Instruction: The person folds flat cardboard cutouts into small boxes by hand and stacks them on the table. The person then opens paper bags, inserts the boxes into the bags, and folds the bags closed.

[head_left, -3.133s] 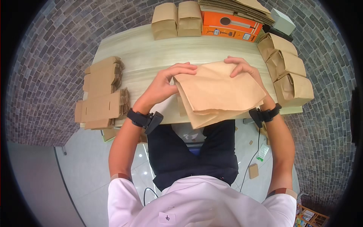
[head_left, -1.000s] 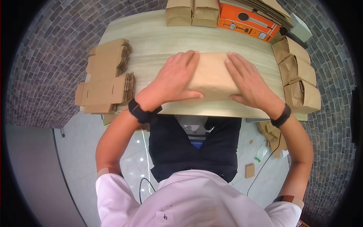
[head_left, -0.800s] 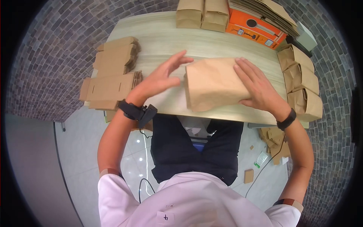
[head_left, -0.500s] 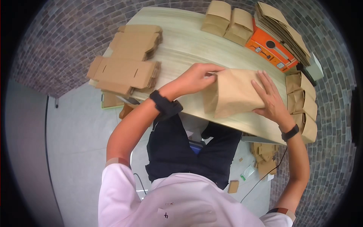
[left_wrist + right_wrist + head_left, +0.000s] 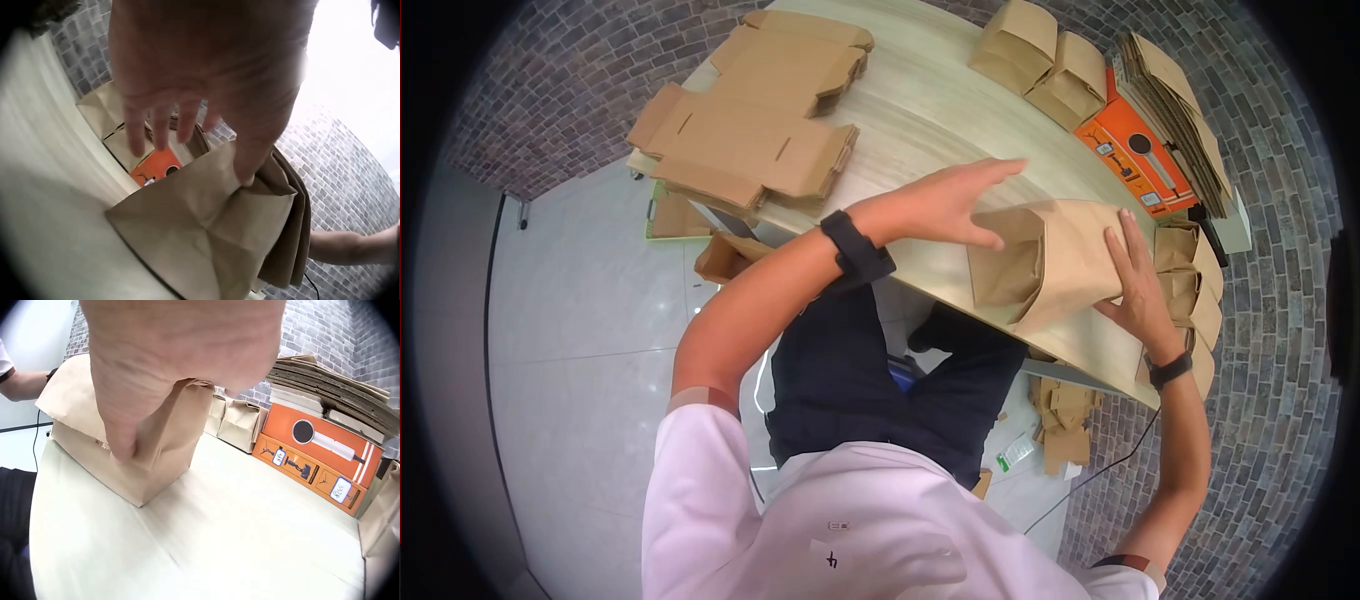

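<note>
A brown paper bag point(image 5: 1080, 255) lies on the table near its front edge, its creased left end spread out in folds. My right hand point(image 5: 1142, 300) holds the bag's right end, thumb on the near side and fingers over the far side. In the right wrist view, the thumb presses the paper point(image 5: 153, 447) beside a jagged edge. My left hand point(image 5: 940, 205) hovers at the bag's left end with fingers stretched and thumb spread apart. From the left wrist, that thumb overlaps the creased paper point(image 5: 206, 231), and the palm holds nothing.
Flattened cardboard boxes point(image 5: 750, 140) are stacked at the table's left. Two standing paper bags point(image 5: 1020, 50) and an orange box point(image 5: 1135, 150) topped with cardboard sheets point(image 5: 1175, 105) line the far side. More paper bags point(image 5: 1185, 285) stand at the right edge. Cardboard scraps point(image 5: 1065, 415) lie on the floor.
The bag went from loose and flat-mouthed to a folded block, with both hands pressing it. The left hand then came off, touched its left end and lifted away. The view turned right.
</note>
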Motion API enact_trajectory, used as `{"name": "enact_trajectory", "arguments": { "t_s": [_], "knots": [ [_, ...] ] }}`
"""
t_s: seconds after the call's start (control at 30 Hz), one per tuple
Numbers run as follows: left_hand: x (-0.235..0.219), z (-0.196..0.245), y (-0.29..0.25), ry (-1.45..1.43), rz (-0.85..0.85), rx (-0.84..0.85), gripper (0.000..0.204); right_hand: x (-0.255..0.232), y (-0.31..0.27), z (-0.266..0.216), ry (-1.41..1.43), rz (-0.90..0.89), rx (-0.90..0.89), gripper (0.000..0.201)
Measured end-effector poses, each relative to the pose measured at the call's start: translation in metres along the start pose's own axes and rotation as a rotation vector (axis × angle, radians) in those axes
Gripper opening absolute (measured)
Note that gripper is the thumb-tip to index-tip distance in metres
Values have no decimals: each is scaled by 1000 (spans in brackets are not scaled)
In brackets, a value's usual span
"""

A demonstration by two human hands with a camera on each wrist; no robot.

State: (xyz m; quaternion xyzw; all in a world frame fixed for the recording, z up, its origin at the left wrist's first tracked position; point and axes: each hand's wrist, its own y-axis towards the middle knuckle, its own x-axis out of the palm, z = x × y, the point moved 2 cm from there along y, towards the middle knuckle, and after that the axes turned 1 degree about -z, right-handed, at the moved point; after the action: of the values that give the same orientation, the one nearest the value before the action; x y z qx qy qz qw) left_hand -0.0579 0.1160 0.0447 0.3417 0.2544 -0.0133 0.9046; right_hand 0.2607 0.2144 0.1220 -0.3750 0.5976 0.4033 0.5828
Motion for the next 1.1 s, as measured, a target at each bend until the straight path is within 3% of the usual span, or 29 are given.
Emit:
{"name": "enact_trajectory", "arguments": {
  "t_s": [0.07,0.1,0.17,0.2,0.27,0.4,0.5,0.57,0.67,0.77,0.87,0.97,1.03,1.07,1.1],
  "knots": [
    [7,-17,-7,-285,-39,-210,90,0,3,2,-3,-1,-12,120],
    [14,-22,-9,-290,-30,-213,90,0,4,1,0,7,-23,121],
    [33,-28,-6,-497,-33,-314,66,1,5,0,3,4,-37,122],
    [33,-25,-2,-503,-26,-316,66,2,6,0,3,13,-31,124],
    [35,-21,6,-500,-111,-398,40,3,4,-1,-1,14,-22,125],
    [38,-20,8,-307,-25,-402,27,-2,4,0,11,9,14,130],
    [41,-21,6,-405,-150,-482,33,-4,2,1,-21,-3,5,132],
    [45,-13,2,-480,137,-223,47,-8,4,2,-38,-2,-5,133],
    [28,5,15,-432,88,-108,59,-16,8,-2,-12,13,-33,134],
    [24,15,29,-438,-4,5,60,-16,9,-5,-62,-16,-54,136],
    [31,9,35,-335,19,112,54,-12,7,-4,-108,-35,-70,135],
    [30,0,23,-174,15,-2,46,-14,0,-2,-16,10,0,134],
    [25,0,21,-164,-30,-86,44,-21,-8,4,651,224,335,126],
    [24,1,21,-147,-64,-176,41,-16,-21,20,899,297,360,97],
    [25,-2,21,-153,-69,-166,41,-18,-35,34,893,305,368,97]
  ]
}}
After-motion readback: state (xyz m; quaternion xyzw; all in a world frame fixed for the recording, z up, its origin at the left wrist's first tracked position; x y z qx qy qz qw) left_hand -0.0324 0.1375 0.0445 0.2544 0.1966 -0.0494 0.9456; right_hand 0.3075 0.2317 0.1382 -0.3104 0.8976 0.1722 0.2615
